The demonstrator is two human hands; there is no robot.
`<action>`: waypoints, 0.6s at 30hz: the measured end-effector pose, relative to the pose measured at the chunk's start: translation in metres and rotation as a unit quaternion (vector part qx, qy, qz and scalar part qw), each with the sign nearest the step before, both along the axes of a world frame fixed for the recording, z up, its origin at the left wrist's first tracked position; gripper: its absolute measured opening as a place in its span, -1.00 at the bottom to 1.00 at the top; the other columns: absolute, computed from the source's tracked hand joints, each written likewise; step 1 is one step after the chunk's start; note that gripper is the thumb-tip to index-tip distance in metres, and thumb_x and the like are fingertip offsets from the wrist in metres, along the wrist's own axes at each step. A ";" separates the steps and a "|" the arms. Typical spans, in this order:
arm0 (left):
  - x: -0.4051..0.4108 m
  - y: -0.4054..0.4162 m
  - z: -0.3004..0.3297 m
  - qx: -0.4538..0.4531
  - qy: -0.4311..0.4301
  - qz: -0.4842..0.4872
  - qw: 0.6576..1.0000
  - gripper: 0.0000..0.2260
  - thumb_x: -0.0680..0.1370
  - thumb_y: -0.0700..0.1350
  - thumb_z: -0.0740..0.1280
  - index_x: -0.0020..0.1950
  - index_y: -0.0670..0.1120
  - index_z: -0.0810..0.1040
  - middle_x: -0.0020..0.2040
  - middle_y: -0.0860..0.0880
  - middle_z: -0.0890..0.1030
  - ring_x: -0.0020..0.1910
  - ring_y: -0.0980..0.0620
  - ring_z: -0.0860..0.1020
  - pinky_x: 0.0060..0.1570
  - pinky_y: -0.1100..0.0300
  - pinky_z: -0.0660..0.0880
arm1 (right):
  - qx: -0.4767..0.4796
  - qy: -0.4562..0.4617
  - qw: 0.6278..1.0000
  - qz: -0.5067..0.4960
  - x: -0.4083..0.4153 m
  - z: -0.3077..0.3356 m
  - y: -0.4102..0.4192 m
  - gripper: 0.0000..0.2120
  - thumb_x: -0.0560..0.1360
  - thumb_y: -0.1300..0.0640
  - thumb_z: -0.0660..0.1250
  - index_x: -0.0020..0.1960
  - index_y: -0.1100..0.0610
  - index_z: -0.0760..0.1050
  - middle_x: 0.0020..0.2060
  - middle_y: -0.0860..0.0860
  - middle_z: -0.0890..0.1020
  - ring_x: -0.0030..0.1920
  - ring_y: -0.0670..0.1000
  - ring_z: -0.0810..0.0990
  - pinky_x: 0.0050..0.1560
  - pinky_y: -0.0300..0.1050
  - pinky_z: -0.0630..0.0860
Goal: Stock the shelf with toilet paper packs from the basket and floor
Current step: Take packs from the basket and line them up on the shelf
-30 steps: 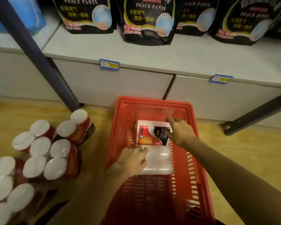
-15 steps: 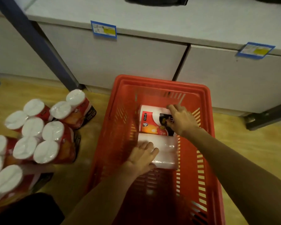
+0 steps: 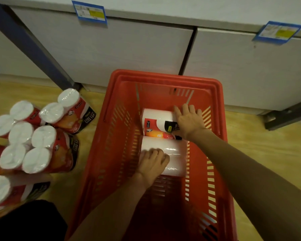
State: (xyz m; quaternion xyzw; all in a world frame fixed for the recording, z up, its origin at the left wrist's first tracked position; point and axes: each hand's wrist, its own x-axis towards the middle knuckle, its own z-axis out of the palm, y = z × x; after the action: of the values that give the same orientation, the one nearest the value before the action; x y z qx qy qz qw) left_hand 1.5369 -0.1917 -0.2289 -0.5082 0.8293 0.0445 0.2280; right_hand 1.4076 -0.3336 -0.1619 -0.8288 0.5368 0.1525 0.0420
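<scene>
A red plastic basket stands on the wooden floor below the white shelf. Two toilet paper packs lie in it side by side. The far pack shows a red and black "2 rolls" label. The near pack shows its plain white side. My left hand curls over the near pack's left end. My right hand lies over the far pack's right end, fingers spread past its far edge. Several more packs stand on the floor to the left.
A blue slanted shelf post meets the floor left of the basket. A dark metal foot sticks out at the right. Price tags hang on the shelf edge. Dark clothing fills the bottom left corner.
The view has tilted down and closer to the basket. My right hand slid to the far pack's right end and spread its fingers. My left hand stays on the near pack.
</scene>
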 end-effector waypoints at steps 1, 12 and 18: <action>0.002 0.001 -0.002 -0.007 0.012 -0.017 1.000 -0.27 0.28 -0.16 0.49 0.36 -0.12 0.20 0.22 -0.27 0.38 0.13 -0.24 0.42 0.02 -0.13 0.44 | -0.002 0.012 1.000 0.003 0.002 -0.001 0.000 -0.22 0.40 -0.21 0.41 0.45 0.13 0.21 0.26 0.15 0.33 0.24 0.18 0.32 0.22 0.11 0.32; 0.037 -0.011 0.007 -0.044 0.016 -0.192 0.980 -0.68 0.62 0.15 0.14 0.37 0.30 0.33 0.50 -0.39 0.12 0.35 -0.52 0.25 0.21 -0.41 0.31 | 0.045 -0.060 0.997 -0.036 0.013 -0.005 0.001 -0.21 0.39 -0.21 0.43 0.37 0.18 0.15 0.27 0.19 0.47 0.33 0.24 0.40 0.49 0.17 0.07; 0.031 -0.020 0.017 -0.056 -0.005 -0.131 0.990 -0.67 0.54 0.18 0.13 0.30 0.20 0.38 0.46 -0.41 0.14 0.33 -0.51 0.28 0.20 -0.38 0.32 | -0.034 -0.048 0.998 0.013 0.024 0.011 0.007 -0.22 0.32 -0.21 0.43 0.34 0.16 0.21 0.21 0.17 0.49 0.20 0.22 0.45 0.19 0.07 0.33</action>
State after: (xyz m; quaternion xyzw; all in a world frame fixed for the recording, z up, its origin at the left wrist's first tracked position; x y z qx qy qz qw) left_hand 1.5674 -0.2118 -0.2116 -0.4068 0.8891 -0.0346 0.2070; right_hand 1.4319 -0.3269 -0.1511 -0.8429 0.5283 0.0949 0.0378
